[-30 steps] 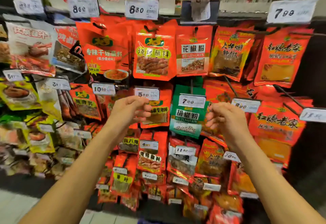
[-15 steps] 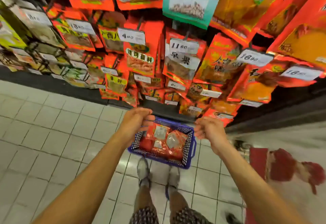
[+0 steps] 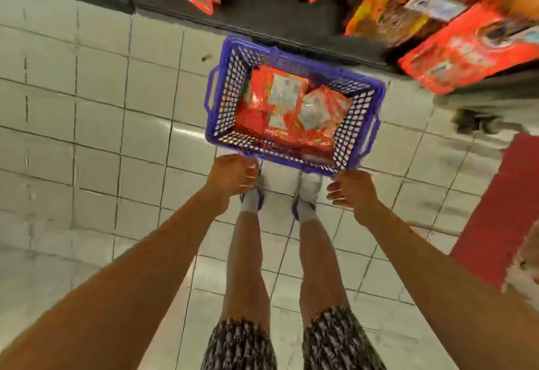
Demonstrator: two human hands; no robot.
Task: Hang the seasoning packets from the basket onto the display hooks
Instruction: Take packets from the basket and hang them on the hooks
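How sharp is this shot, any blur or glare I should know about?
Head view: motion blur smears the hanging packets and the blue basket; the floor tiles show soft glare; wide-angle distortion bends the tile lines; both hands look fairly soft.

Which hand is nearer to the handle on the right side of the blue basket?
The right hand. It is just below the basket's near right corner, close under the right handle. The left hand is at the near left corner of the basket, across from that handle.
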